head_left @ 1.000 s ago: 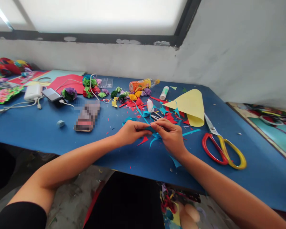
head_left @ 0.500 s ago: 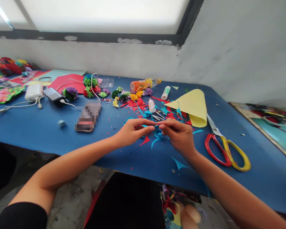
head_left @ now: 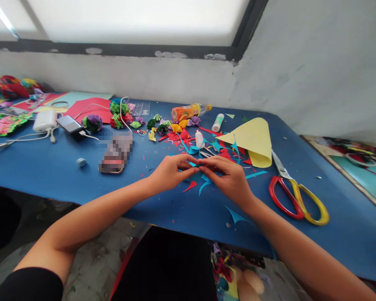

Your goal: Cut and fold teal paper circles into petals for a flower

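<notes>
My left hand (head_left: 172, 172) and my right hand (head_left: 227, 175) meet fingertip to fingertip over the middle of the blue table. Both are closed in a pinch, thumb against fingers. Whatever lies between the fingertips is too small or hidden to make out. Blue paper scraps (head_left: 206, 182) and a red paper scrap (head_left: 190, 186) lie beneath and around the hands. Just beyond the fingers are a small white bottle (head_left: 199, 139) and a pair of tweezers (head_left: 208, 152). Right of them, a curled sheet of yellow paper (head_left: 257, 140) rests on the table.
Large scissors (head_left: 296, 200) with red and yellow handles lie at right. A glue stick (head_left: 218, 122) and an orange-labelled bottle (head_left: 188, 111) lie at the back. Leftward are a phone (head_left: 115, 154), a white charger (head_left: 44, 121), cables and folded paper flowers (head_left: 92, 122).
My right hand has shifted slightly left, and its fingers have straightened and now overlap my left fingertips more closely. My left hand has hardly moved.
</notes>
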{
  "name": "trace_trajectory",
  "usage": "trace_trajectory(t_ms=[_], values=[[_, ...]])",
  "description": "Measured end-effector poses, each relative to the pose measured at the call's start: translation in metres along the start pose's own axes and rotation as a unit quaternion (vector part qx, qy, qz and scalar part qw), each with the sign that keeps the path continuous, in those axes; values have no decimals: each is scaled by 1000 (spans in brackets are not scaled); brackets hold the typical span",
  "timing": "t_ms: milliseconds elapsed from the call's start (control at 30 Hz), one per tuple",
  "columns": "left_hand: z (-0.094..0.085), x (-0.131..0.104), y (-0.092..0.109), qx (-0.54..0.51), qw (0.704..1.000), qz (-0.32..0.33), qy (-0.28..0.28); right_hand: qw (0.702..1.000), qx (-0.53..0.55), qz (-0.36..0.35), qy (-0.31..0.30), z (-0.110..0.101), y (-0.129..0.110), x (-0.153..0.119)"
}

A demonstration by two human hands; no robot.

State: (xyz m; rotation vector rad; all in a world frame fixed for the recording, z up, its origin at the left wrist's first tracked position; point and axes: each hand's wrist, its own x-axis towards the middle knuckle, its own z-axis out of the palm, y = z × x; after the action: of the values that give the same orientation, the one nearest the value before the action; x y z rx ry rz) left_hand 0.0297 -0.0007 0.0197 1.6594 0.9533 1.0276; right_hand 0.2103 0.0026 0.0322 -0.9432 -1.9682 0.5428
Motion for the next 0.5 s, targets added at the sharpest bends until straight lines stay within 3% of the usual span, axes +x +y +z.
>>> trace_trajectory(t_ms=[133,200,267,367,500], values=[[-5,1,0,99,995,4,-26,988,41,107,-106,-5,5,4],[-9,0,1,156,984,-12,-84,966,69,159,-194,-4,6,3],[-12,-4,2,186,970,-31,-153,949,74,166,-257,-1,6,-1],[-16,-11,-3,233,952,-33,-196,955,18,77,-285,8,7,-9],[-17,-22,-16,327,927,84,-161,960,-67,-81,-259,18,14,-19]])
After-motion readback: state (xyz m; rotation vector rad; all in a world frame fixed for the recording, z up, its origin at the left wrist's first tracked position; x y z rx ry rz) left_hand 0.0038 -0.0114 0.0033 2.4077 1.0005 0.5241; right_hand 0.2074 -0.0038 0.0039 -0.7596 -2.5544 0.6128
